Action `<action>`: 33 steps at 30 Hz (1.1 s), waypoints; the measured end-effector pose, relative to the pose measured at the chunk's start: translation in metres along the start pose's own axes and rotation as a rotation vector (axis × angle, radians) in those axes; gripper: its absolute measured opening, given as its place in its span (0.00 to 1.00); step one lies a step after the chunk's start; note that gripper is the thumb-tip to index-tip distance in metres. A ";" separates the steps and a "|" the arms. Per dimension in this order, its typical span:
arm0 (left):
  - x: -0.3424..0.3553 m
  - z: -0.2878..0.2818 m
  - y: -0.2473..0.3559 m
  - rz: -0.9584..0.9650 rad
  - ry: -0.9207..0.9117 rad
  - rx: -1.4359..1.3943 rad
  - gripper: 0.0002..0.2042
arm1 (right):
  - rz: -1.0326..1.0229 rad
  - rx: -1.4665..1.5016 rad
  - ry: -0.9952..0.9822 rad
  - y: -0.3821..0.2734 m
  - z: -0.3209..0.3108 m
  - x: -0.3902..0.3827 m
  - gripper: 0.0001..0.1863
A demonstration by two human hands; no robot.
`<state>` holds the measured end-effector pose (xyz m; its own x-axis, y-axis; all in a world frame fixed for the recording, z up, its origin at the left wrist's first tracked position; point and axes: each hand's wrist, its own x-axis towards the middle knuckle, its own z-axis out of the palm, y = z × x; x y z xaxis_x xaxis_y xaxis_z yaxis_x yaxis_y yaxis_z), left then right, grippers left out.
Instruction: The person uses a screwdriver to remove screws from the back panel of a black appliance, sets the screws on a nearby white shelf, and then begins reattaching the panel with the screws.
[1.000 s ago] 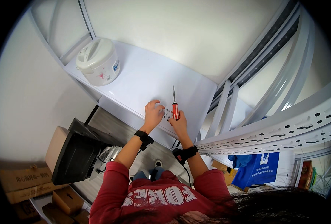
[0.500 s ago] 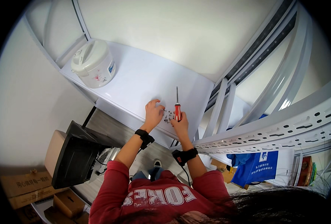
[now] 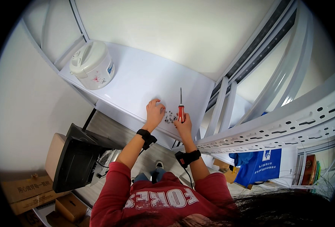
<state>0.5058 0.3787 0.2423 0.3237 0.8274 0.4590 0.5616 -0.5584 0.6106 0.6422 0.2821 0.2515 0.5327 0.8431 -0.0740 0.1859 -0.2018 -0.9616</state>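
On the white shelf board [image 3: 137, 73], a loose cluster of small metal pieces [image 3: 170, 118] was seen, each too small to be identified, and by this cluster everything else could be placed. A screwdriver [image 3: 181, 110] was held just to the right of the cluster, its red and white handle gripped in the closed fingers of the right hand [image 3: 183, 124] and its bare metal shaft pointed beyond the cluster, away from the person. The left hand [image 3: 154, 112] was placed just to the left of the cluster, with its fingers loosely curled; whether anything was pinched between the fingertips could not be told. Both wrists, nearer the person than the cluster, were wrapped in black bands: a left band [image 3: 147, 138] and a right band [image 3: 188, 157]. Well to the left of the cluster and farther from the person, a white rice cooker [image 3: 93, 67] with a floral print was set on the same board. To the right of the cluster and nearer the person, a perforated metal beam [image 3: 281, 132] was seen, and a blue bag [image 3: 259, 169] was partly visible below it.
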 end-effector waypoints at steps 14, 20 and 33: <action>-0.003 -0.022 0.012 -0.065 0.081 -0.198 0.01 | 0.030 0.036 -0.064 -0.007 -0.010 -0.015 0.19; -0.018 -0.027 0.021 0.009 0.085 -0.267 0.05 | -0.020 0.041 -0.069 -0.002 -0.008 -0.024 0.19; -0.037 -0.044 0.021 -0.106 0.039 -0.328 0.07 | -0.174 -0.022 -0.127 0.001 0.003 -0.039 0.19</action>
<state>0.4722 0.3338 0.2665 0.2435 0.8824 0.4026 0.3140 -0.4644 0.8281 0.6191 0.2509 0.2521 0.3829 0.9219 0.0583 0.2847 -0.0578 -0.9569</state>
